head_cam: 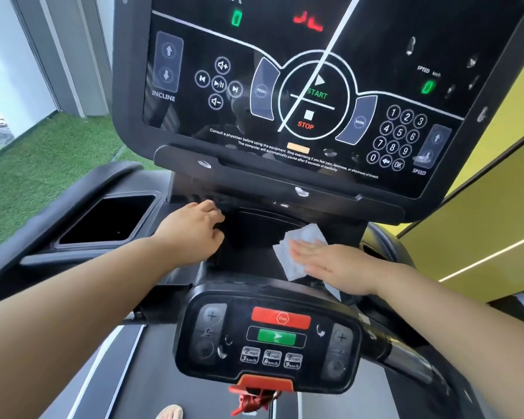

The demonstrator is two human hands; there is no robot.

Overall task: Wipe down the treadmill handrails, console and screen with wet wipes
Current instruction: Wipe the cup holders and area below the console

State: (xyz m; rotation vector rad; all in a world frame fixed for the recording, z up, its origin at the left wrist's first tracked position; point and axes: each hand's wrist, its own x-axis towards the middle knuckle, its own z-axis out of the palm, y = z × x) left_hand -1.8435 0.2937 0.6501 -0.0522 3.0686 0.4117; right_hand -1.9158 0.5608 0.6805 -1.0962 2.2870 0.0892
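Found wet wipe (pixel 307 234) spread on console tray (pixel 248 231) beneath screen (pixel 375 31), pressed under straight-fingered right hand (pixel 336 267). Noted left hand (pixel 191 228) empty, loosely curled, resting at tray edge. Judged wipe limp, damp, prone to bunching; best pinned mid-sheet.

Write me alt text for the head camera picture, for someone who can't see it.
A person's right hand presses a white wet wipe flat on the treadmill's dark console tray, below the large lit screen. The left hand rests on the console to the tray's left. Nearer the camera sits a small control panel with red and green buttons.
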